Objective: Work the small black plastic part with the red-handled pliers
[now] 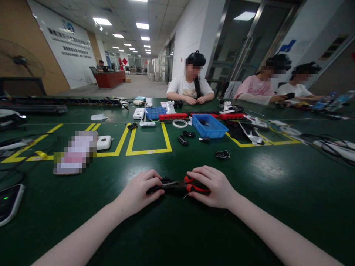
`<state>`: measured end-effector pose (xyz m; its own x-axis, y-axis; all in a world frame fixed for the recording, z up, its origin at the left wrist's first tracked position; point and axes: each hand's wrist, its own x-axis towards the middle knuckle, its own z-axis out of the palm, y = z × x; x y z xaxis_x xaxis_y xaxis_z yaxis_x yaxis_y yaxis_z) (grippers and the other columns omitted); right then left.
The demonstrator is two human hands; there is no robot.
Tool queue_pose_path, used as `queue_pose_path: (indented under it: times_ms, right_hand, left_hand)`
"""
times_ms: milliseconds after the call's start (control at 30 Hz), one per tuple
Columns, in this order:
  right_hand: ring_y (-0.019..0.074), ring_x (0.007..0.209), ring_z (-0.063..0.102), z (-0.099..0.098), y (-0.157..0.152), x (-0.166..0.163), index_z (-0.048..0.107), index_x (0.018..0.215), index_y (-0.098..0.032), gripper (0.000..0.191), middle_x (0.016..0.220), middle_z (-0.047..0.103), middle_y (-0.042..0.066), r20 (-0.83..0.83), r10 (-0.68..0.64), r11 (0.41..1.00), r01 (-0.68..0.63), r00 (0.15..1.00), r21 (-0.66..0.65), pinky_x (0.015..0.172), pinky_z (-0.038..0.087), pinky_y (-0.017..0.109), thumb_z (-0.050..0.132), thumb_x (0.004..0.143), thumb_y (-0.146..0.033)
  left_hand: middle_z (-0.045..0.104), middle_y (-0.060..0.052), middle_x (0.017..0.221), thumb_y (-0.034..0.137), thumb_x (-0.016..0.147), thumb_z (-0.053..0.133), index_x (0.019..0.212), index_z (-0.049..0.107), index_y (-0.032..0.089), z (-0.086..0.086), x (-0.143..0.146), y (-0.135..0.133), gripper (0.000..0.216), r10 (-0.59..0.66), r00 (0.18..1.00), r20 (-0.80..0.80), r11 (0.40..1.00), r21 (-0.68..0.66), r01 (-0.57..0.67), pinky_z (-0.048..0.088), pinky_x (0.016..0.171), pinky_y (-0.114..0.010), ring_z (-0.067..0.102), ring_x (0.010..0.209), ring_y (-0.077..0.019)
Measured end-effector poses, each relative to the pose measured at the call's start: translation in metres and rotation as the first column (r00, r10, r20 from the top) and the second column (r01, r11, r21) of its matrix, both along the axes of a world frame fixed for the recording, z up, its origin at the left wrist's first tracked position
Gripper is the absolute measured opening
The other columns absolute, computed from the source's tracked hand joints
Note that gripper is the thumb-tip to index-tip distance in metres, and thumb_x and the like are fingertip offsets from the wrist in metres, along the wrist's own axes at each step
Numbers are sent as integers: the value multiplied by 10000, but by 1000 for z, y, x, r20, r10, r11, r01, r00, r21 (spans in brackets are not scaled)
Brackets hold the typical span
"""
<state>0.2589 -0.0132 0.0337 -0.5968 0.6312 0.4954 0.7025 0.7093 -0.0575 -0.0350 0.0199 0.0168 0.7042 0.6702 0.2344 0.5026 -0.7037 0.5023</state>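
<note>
Low in the centre of the frame, both hands are down on the green table (277, 192) and meet over one tool: a pair of pliers (177, 187) lying crosswise between them, just above the tabletop. The right hand (215, 186) is clenched on the red-and-black handles, thumb on top and fingers wrapped under. The left hand (140, 192) is curled tight over the dark front end of the pliers, fingertips tucked in; whether anything small is pinched in there I cannot tell, as the fingers cover it. Both forearms run in from the bottom corners. Just above the hands, right of centre, a small crumpled black piece (222, 154) lies alone. Further up the frame sits a blue tray (213, 131) with small black parts beside it, a roll of clear tape (180, 123) to its left, and a smaller blue bin (154, 112) behind that. Yellow floor-tape lines (146, 151) mark out boxes across the middle. A white device (104, 142) rests at centre left. At the far edge, top centre, a person in a white shirt (190, 88) sits with hands together, and two more people (277, 87) work at the upper right.
</note>
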Motion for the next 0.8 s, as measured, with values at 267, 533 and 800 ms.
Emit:
queue_pose_path:
  times_ms: [267, 533, 800]
  right_hand:
    - [223, 905, 657, 0, 0, -1, 636, 1211, -177, 457, 1074, 693, 118, -9, -8, 1000, 8, 1000, 4, 740, 540, 365, 661, 841, -443]
    - [225, 906, 658, -1, 0, -1, 629, 1209, -162, 459, 1079, 693, 121, -7, -3, 1000, 3, 1000, 2, 746, 547, 374, 672, 839, -430]
    - [224, 903, 655, -1, 3, 0, 626, 1203, -162, 446, 1081, 690, 121, -58, 4, 1000, -4, 998, -10, 750, 548, 376, 680, 836, -411]
  left_hand:
    - [633, -57, 1102, 253, 917, 591, 965, 652, 213, -2, 0, 0, 87, 2, 1000, -19, 999, 38, -2, 533, 839, -386, 617, 948, -210]
    - [632, -56, 1100, 251, 924, 589, 977, 649, 210, -1, 0, -1, 90, 6, 1000, -10, 999, 32, -5, 527, 847, -391, 612, 957, -211]
    - [626, -49, 1111, 235, 922, 594, 969, 646, 205, -1, 0, 0, 77, -1, 1000, -7, 1000, 10, 1, 519, 853, -394, 609, 970, -210]
